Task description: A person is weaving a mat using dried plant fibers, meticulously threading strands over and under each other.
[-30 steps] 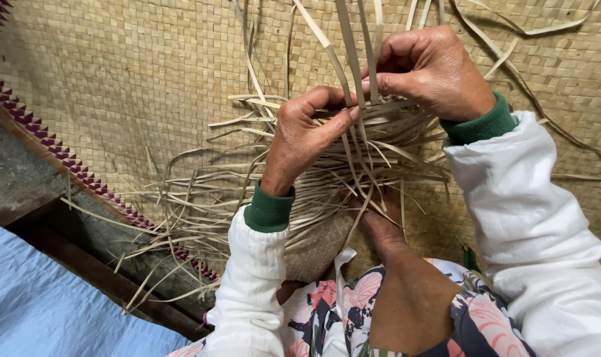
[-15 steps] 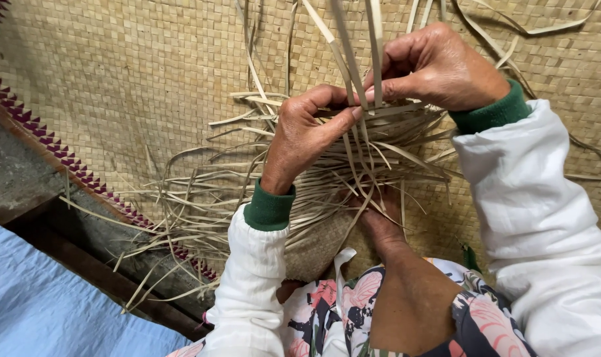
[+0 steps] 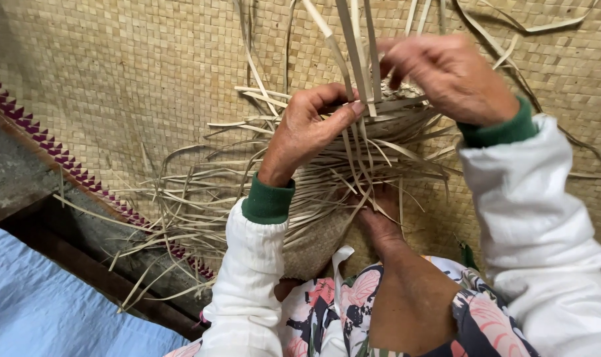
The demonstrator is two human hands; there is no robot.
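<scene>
A half-woven straw basket [image 3: 327, 231] lies in front of me, with many loose pale strips [image 3: 201, 198] fanning out to the left. My left hand [image 3: 310, 132] pinches a few upright strips [image 3: 355, 53] at the basket's rim. Just to the right, my right hand [image 3: 449, 73] grips the same bundle of strips higher up; it is a little blurred. My bare foot [image 3: 380, 221] presses on the basket from below. White sleeves with green cuffs cover both arms.
A large woven straw mat [image 3: 115, 86] with a dark red zigzag border [image 3: 62, 162] covers the floor. Bare concrete [image 3: 16, 178] and a light blue cloth [image 3: 42, 311] lie at the lower left. Floral fabric [image 3: 340, 311] covers my knee.
My right hand has risen and shifted right along the upright strips. My left hand has closed its thumb and fingers on the strips at the rim.
</scene>
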